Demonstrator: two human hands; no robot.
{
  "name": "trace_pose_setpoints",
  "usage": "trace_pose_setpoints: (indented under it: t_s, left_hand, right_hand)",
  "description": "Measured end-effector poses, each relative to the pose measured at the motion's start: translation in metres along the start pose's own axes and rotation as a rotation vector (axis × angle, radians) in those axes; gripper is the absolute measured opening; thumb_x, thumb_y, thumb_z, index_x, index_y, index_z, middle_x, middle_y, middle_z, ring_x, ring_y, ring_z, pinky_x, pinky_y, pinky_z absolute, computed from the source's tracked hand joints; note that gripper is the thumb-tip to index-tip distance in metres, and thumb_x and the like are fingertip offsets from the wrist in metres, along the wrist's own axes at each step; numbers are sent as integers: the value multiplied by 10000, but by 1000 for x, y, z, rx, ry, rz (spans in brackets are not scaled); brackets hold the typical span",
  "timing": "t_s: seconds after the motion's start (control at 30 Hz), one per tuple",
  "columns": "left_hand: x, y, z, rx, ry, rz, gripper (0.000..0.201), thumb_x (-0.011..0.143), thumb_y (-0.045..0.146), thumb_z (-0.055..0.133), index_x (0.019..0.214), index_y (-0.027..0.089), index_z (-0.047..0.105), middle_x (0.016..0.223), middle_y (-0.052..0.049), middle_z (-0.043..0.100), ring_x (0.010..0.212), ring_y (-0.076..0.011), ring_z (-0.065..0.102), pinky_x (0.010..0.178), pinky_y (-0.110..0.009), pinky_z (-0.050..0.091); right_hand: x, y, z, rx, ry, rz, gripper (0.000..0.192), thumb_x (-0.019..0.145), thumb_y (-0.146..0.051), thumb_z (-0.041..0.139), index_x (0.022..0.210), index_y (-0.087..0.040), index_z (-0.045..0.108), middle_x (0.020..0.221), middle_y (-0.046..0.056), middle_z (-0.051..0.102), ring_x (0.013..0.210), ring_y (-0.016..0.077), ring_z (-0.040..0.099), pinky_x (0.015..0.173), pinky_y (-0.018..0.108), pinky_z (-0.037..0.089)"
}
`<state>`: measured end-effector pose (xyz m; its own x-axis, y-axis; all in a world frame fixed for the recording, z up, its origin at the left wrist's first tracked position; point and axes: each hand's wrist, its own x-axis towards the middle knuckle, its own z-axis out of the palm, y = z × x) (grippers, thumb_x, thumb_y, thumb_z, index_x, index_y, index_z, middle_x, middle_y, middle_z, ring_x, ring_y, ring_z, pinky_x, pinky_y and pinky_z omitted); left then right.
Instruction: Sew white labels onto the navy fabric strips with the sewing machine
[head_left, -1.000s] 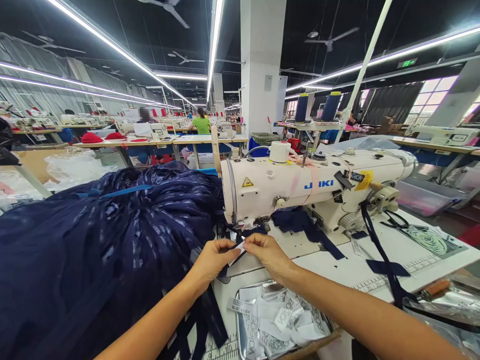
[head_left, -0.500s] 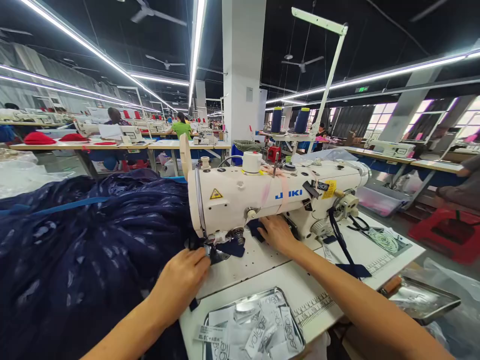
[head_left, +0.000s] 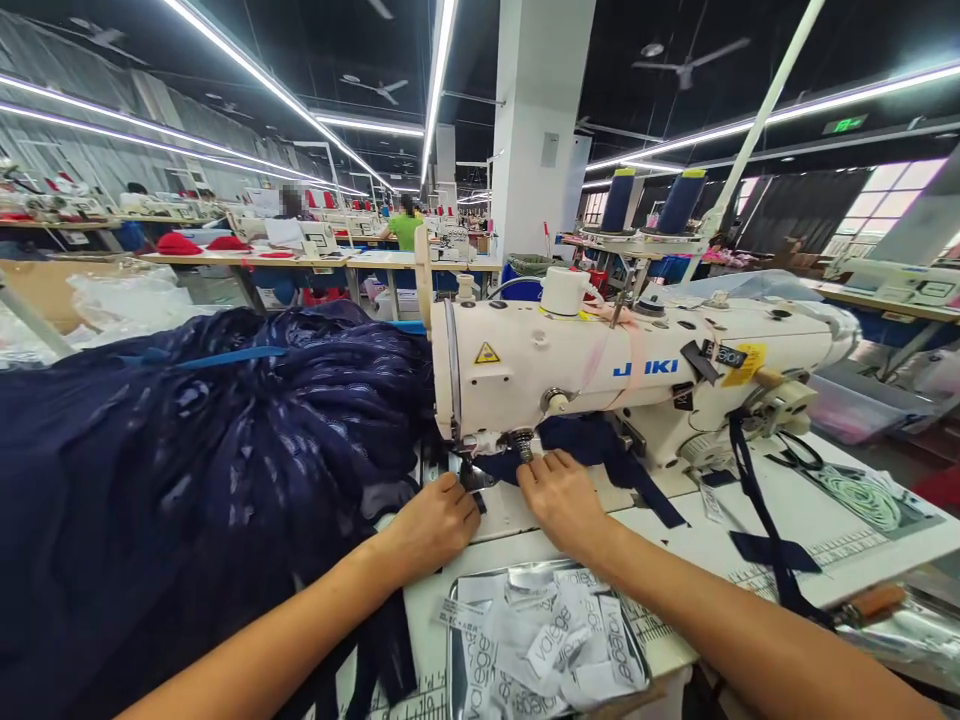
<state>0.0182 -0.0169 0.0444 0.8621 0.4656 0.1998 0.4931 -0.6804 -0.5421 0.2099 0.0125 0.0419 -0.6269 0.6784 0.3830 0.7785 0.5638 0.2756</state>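
The navy cloth (head_left: 501, 467) lies beneath the sewing machine's (head_left: 570, 365) left end — probably light, limp, best held flat near its edge. The right hand (head_left: 564, 505) touches it; the left hand (head_left: 435, 522) sits apart, leftward — fingertips hidden, so I cannot tell either grip. White labels (head_left: 553, 645) lie nearer.

White table (head_left: 694, 540) carries the sewing machine (head_left: 570, 365) and, near its front edge, a metal tray (head_left: 536, 576). Navy fabric piece (head_left: 772, 552) lies flat to the right.
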Motion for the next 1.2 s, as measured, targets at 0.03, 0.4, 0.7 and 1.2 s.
trace_pose_setpoints:
  t_s: [0.03, 0.4, 0.7, 1.2]
  left_hand:
    - [0, 0, 0, 11, -3, -1, 133, 757, 75, 461, 709, 105, 581, 615, -55, 577, 557, -179, 485, 570, -322, 309]
    - [-8, 2, 1, 20, 22, -47, 115, 758, 67, 483, 689, 110, 563, 603, -42, 573, 550, -173, 495, 562, -317, 307]
    - [-12, 4, 3, 24, 130, -80, 153, 745, 41, 458, 637, 125, 527, 565, -21, 551, 511, -163, 481, 545, -304, 321]
    - [-17, 2, 1, -142, 251, -94, 247, 855, 80, 344, 720, 132, 544, 710, -32, 584, 591, -138, 466, 559, -288, 309]
  right_hand:
    - [-1, -7, 1, 37, -15, -24, 145, 767, -42, 476, 739, -120, 595, 721, 114, 589, 665, 219, 540, 643, 335, 367]
    - [-10, 14, 16, 282, 97, -369, 179, 855, -152, 449, 728, -134, 574, 728, 54, 535, 700, 159, 472, 682, 277, 384]
    - [15, -3, 16, 214, 71, -351, 170, 816, -92, 442, 690, -128, 551, 785, 65, 555, 723, 170, 485, 684, 304, 370]
    - [30, -25, 22, 800, -71, 72, 165, 710, -57, 508, 584, -163, 509, 702, 6, 553, 724, 140, 519, 690, 252, 367]
